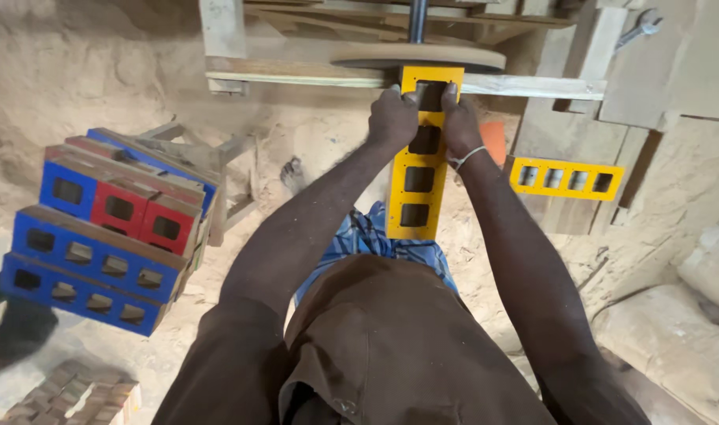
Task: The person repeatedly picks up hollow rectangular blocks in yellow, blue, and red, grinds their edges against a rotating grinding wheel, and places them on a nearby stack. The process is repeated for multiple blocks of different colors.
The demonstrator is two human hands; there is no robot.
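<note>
I hold a long yellow wooden panel (419,201) with several rectangular cut-outs, pointing away from me. My left hand (392,118) grips its left edge near the far end. My right hand (459,122), with a thin band at the wrist, grips the right edge opposite. The panel's far end rests on a wooden bench edge (296,75), just under a round wooden disc (418,55) on a metal shaft (417,20).
A stack of blue and red cut-out panels (100,228) sits at the left on a wooden frame. Another yellow panel (564,177) lies at the right on planks. Sawdust covers the floor (674,330). Small wood blocks (72,397) lie bottom left. A spanner (641,27) rests top right.
</note>
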